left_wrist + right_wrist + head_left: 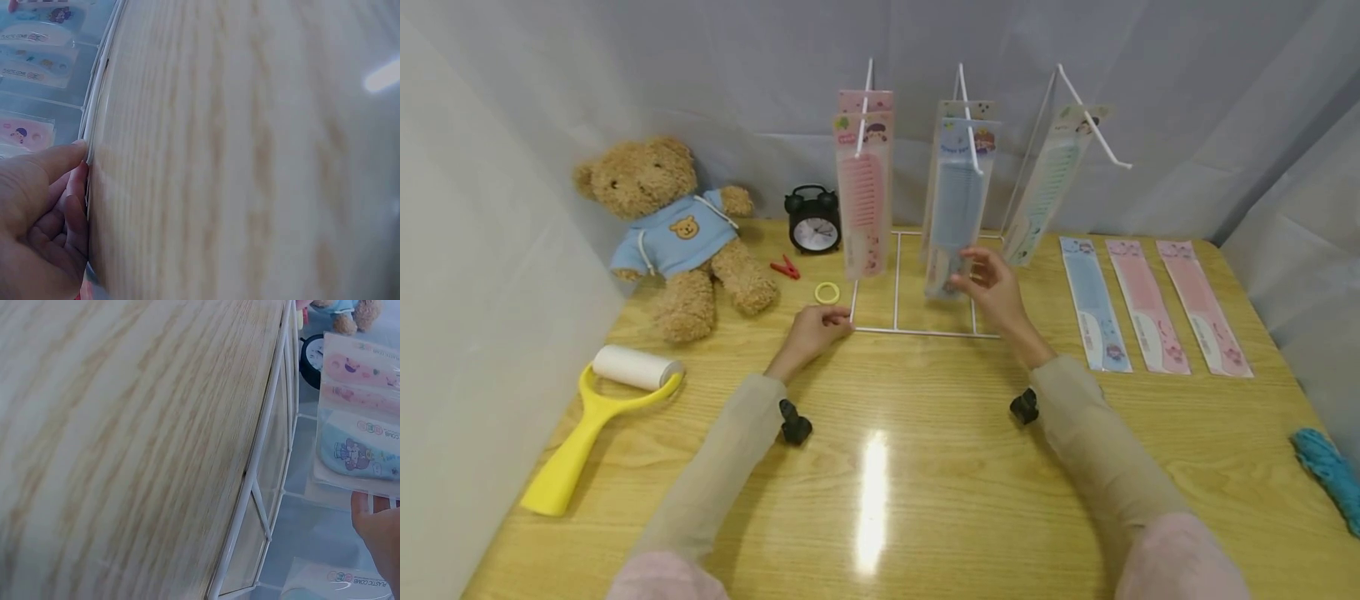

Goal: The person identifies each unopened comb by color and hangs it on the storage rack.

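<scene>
A white wire display rack [925, 332] stands on the table with three hooks. My left hand [812, 333] pinches the front left corner of its base between thumb and fingers. On the middle hook hangs a packaged blue comb [957, 196], with another package behind it. My right hand [996, 287] holds the lower right edge of this blue comb's package, fingertips at its edge in the right wrist view. Packaged pink combs [862, 196] hang on the left hook. A packaged green comb [1051, 183] hangs tilted on the right hook.
Right of the rack lie a packaged blue comb [1093, 304] and two packaged pink combs [1147, 307]. Leftward are a teddy bear [677, 229], black alarm clock [815, 225], red clip [786, 267], yellow ring [827, 292] and yellow-handled lint roller [591, 417]. Blue yarn [1330, 475] lies at right.
</scene>
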Demonstrator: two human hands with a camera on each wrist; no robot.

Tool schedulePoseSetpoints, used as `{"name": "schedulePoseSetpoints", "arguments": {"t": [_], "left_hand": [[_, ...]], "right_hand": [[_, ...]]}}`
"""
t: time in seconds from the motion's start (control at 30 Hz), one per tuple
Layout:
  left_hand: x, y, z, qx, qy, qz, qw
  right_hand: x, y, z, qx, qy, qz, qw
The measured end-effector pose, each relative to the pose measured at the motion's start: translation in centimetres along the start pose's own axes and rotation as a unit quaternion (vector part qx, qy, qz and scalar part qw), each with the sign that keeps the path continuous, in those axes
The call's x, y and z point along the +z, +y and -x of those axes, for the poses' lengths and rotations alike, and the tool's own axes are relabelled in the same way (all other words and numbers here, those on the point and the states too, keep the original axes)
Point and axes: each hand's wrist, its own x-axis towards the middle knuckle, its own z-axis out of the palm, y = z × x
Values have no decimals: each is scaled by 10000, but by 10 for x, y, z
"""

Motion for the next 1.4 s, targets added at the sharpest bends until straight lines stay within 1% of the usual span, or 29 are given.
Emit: {"name": "schedulePoseSetpoints", "arguments": {"t": [0.17, 0.3, 0.47, 0.57, 0.63, 0.73, 0.83, 0.93, 1.07, 1.17, 1.27, 1.4], "left_hand": [[0, 0, 0, 11, 16, -17, 10000], [0, 2, 0, -45, 5, 1, 10000], [0, 2, 1, -83, -7, 48, 10000], [0, 2, 1, -49, -4, 42, 10000], [0, 1, 1, -20, -2, 43, 10000], [0, 1, 0, -4, -11, 68, 10000], [0, 0, 0, -12, -26, 57, 10000], [0, 0, 0, -27, -5, 28, 10000], [-1, 0, 1, -57, 34, -1, 10000], [-1, 1, 1, -72, 24, -4, 10000], [-1, 2, 1, -82, -9, 13, 10000], [0, 2, 1, -67, -48, 16, 10000]], "right_hand": [[-1, 3, -1, -49, -23, -113, 9999], [-2, 5, -1, -127, -52, -195, 9997], [-4, 7, 1, -178, -82, -171, 9997], [-7, 8, 2, -89, -61, 17, 9999], [-9, 8, 2, 33, -44, 213, 9998], [-12, 7, 2, 252, 14, 369, 9990], [-14, 1, 4, 401, 113, 327, 9986], [-14, -11, 9, 434, 210, 340, 9983], [-16, -26, 16, 449, 322, 609, 9966], [-22, -26, 20, 430, 396, 762, 9954], [-34, -15, 22, 406, 421, 862, 9946], [-51, -2, 26, 514, 457, 1066, 9919]]}}
